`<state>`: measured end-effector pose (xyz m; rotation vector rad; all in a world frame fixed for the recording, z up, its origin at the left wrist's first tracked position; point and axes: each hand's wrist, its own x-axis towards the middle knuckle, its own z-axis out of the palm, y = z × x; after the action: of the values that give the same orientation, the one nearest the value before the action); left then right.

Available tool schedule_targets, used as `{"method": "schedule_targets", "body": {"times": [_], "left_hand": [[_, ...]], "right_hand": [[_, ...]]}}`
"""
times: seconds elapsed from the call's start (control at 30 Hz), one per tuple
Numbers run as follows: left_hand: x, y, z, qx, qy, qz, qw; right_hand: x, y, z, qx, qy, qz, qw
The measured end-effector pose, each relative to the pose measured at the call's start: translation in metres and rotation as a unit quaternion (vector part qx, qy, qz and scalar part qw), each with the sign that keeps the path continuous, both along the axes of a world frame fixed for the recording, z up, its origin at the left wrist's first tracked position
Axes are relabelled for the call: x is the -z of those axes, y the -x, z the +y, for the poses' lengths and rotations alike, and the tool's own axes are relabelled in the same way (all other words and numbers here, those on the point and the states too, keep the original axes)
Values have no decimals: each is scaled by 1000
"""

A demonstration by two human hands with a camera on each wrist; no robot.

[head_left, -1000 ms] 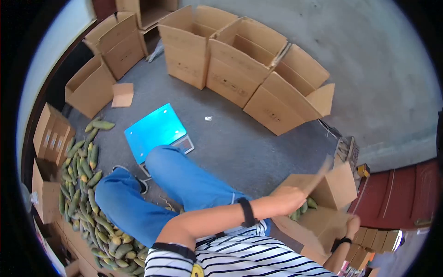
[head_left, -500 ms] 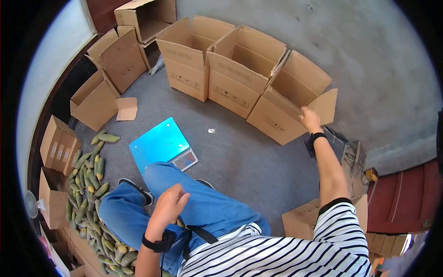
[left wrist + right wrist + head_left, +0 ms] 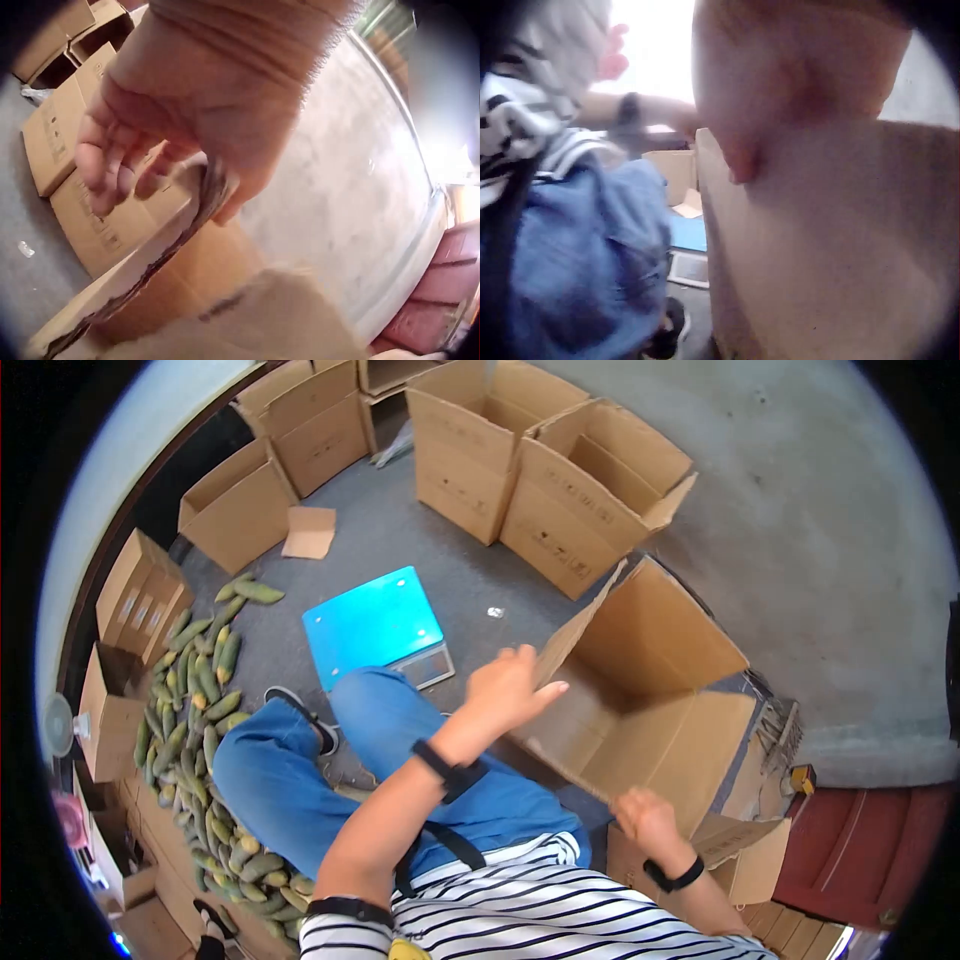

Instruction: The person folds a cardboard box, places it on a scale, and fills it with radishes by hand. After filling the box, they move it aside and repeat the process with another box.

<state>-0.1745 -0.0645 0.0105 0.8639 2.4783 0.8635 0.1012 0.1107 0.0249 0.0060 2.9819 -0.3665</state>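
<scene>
An open cardboard box stands tilted close beside my right knee, its bare inside turned up toward me. My left hand grips the upper edge of its left side, thumb inside the box and fingers outside. In the left wrist view the torn-looking cardboard edge passes between the thumb and the fingers of that hand. At the near rim my right hand holds the cardboard, and in the right wrist view its thumb lies against the outer wall of the box.
Two more open boxes stand by the grey wall. A blue-topped scale sits on the floor before my knees. Many green-yellow, cucumber-like vegetables lie piled at left. Another carton is at lower right, and several boxes line the left.
Both hands left the lower-right carton. The right hand reached to the rightmost box of the row, and that box has come toward me and tilted. The left hand has moved from my lap onto it.
</scene>
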Motion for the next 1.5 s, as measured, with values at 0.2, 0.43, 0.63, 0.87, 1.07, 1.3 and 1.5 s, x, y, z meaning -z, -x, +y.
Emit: {"method": "schedule_targets", "body": {"times": [0.2,0.43,0.63,0.87,1.07,1.3,1.5], "left_hand": [[26,-12,21,37,-35,3,999],[-68,18,-54,6,-66,92,994],[-124,42,-163,-177,-127,102,971],[-114,108,-259,-296,-147,153,931],[-75,118,-322,-412,-131,181,884],[-20,5,-337,-491,-178,192,831],[-3,-35,-339,-378,148,360,840]], "right_hand": [[-6,1,-23,45,-6,12,999],[-47,37,-37,5,31,77,997],[-77,127,-61,-124,-5,188,974],[-57,260,-108,-278,51,285,916],[-51,309,-159,-351,16,287,891],[-66,336,-178,-352,26,278,893],[-77,365,-184,-339,16,298,892]]}}
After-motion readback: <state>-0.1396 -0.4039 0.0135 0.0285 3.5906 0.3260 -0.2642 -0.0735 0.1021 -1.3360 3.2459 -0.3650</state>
